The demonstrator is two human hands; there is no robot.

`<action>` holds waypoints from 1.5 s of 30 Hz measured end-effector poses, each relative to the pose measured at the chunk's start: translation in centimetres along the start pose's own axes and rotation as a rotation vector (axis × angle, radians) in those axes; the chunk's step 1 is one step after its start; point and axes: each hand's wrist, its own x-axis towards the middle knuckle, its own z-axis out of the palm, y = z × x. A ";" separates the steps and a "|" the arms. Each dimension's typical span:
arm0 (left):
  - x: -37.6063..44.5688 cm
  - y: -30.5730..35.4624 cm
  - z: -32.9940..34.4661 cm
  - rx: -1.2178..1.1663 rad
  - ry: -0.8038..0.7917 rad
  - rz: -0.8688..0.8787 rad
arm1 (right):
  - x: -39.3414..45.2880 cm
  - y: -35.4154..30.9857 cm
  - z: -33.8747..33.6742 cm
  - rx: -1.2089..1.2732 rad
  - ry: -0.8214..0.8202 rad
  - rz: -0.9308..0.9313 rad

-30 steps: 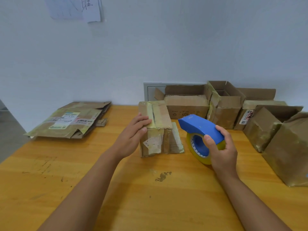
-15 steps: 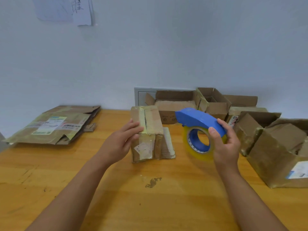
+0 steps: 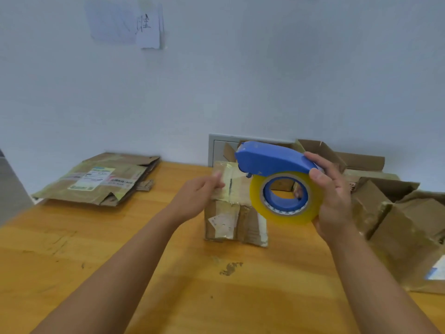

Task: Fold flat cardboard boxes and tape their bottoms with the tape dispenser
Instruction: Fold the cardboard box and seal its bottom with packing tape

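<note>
A small folded cardboard box stands bottom-up at the middle of the wooden table, old tape across its top. My left hand rests on the box's upper left edge, fingers fairly straight. My right hand grips the blue tape dispenser with its yellowish tape roll, lifted in the air just above and right of the box. The dispenser hides part of the box's top.
A stack of flat cardboard boxes lies at the back left of the table. Several folded boxes crowd the right side and the back by the wall. A grey wall panel sits behind the small box.
My right hand has raised the tape dispenser off the table and up toward the box's top. My left hand has stayed on the box. The camera has tilted upward.
</note>
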 end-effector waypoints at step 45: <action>-1.8 -0.3 -2.4 -0.180 0.106 -0.462 | 0.4 -0.3 -4.8 -0.419 -0.352 0.076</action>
